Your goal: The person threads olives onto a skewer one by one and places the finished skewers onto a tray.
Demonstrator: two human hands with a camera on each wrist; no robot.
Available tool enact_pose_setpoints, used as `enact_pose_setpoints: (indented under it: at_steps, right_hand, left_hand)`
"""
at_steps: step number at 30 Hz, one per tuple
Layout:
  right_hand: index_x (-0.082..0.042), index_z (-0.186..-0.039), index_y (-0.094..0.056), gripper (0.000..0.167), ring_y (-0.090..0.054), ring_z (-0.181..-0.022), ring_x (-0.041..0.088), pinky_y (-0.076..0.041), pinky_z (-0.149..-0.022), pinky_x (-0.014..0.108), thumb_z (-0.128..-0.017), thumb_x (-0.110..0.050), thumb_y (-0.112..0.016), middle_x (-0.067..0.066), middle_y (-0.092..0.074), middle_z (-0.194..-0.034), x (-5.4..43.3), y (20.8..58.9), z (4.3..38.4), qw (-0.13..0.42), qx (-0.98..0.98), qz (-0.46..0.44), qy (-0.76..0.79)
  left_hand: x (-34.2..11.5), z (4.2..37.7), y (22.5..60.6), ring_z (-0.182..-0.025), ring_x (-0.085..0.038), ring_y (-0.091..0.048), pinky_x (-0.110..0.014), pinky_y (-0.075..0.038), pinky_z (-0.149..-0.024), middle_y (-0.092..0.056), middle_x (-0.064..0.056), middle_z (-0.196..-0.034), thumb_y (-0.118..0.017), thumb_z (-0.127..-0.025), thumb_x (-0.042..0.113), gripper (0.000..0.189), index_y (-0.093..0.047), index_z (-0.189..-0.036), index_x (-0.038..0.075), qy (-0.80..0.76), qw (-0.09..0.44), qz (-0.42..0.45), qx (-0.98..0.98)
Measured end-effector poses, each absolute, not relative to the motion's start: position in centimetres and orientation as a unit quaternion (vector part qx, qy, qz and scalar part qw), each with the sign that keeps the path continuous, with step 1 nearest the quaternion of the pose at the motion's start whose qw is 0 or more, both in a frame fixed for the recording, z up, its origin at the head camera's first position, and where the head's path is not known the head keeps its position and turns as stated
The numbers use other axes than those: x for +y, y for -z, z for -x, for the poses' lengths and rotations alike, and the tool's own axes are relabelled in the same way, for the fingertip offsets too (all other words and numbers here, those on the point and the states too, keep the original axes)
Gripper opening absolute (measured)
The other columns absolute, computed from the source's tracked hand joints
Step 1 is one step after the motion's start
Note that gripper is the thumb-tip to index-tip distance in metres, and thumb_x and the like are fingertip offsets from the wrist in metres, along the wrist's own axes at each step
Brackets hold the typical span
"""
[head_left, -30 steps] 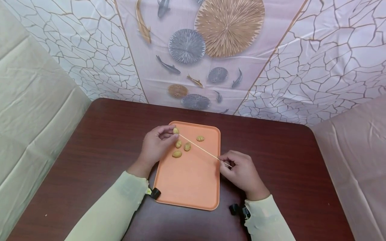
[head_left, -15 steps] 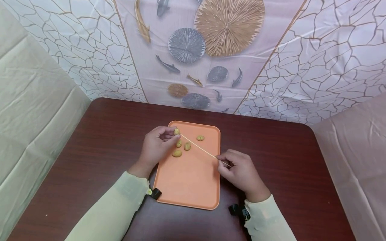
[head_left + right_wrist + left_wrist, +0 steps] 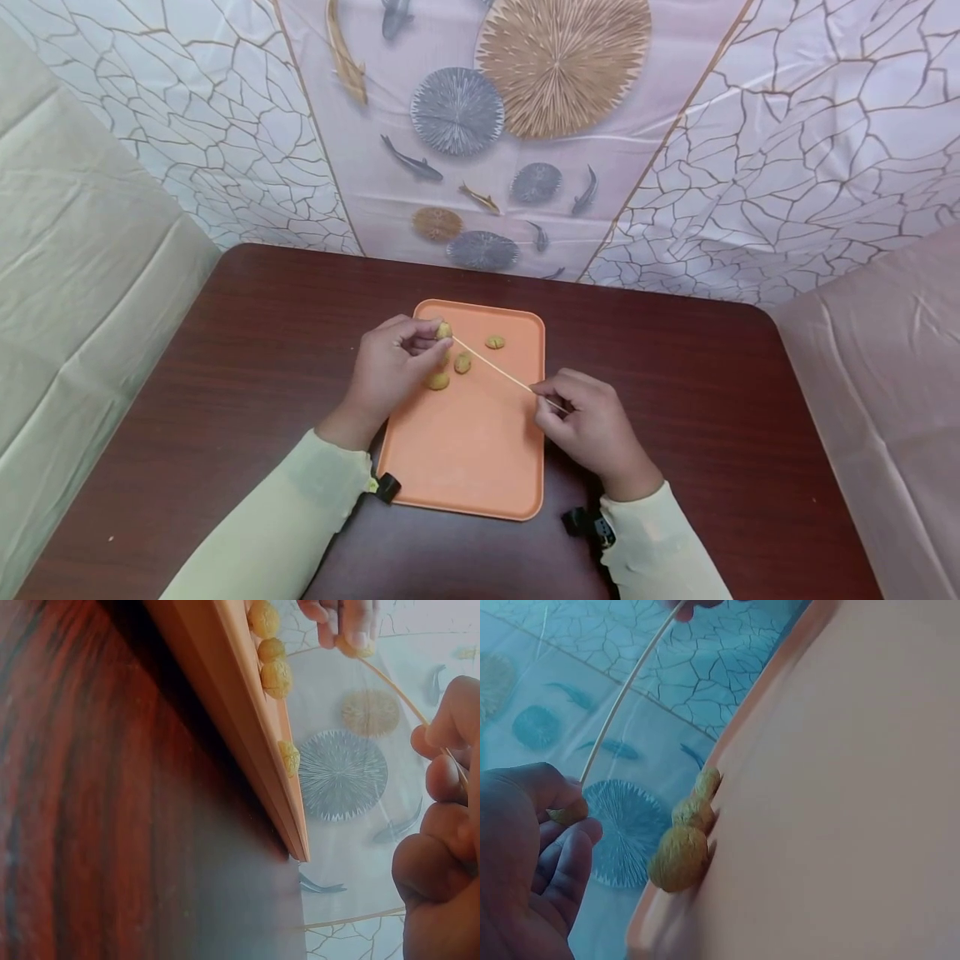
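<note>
Left hand grips a small yellow-green piece between thumb and fingers; right hand pinches a thin pale stick. Both grips engaged, one item each.

Head view: I have the held piece over the upper left part of the orange tray, raised off it. Stick slants from that piece down across the tray to the right hand, its near end poking out past the fingers. On the tray I count a cracked piece toward the upper right, a rounder piece left of it, and a lower piece near the left hand; another is mostly hidden by that hand. Tray sits on a dark brown table, patterned backdrop behind.

Left wrist view: I get thumb and fingers closed round the held piece, stick meeting it at the fingertips. Can't tell whether the tip is inside the piece or just against it. Three loose ones line up near the tray rim.

Right wrist view: stick bows slightly from thumb and finger to the held piece in the other hand. From this side I see four loose ones along the tray, three bunched, one apart
</note>
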State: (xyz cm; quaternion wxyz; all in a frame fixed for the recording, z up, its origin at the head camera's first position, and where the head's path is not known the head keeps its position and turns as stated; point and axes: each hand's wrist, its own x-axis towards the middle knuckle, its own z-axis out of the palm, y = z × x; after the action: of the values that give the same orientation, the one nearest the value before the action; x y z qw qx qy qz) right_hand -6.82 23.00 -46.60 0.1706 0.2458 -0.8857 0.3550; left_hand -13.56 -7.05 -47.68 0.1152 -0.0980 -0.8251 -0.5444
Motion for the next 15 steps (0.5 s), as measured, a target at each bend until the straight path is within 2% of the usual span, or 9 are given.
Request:
enact_pose_setpoints:
  at_steps: [8,15]
  right_hand:
    - [-0.01,-0.096,-0.085,0.015,-0.053,-0.069,0.005,-0.046,-0.059,0.019,-0.091,-0.001,-0.074,-0.008,-0.062,-0.079,22.8,46.4,6.8,0.173,-0.887,-0.24,-0.354]
    - [-0.015,-0.098,-0.084,0.019,-0.052,-0.068,0.005,-0.045,-0.059,0.017,-0.092,0.0,-0.074,-0.009,-0.062,-0.08,22.7,46.7,6.8,0.175,-0.88,-0.241,-0.369]
  left_hand:
    - [-6.0,12.7,46.6,-0.084,-0.013,-0.076,-0.02,-0.065,-0.073,-0.077,-0.005,-0.102,-0.096,-0.091,0.015,0.023,-0.088,-0.111,0.008,0.554,0.1,0.116,-0.818]
    - [-5.0,12.1,46.2,-0.082,-0.01,-0.076,-0.02,-0.065,-0.072,-0.08,-0.004,-0.096,-0.096,-0.089,0.009,0.021,-0.088,-0.108,0.005,0.55,0.11,0.149,-0.814]
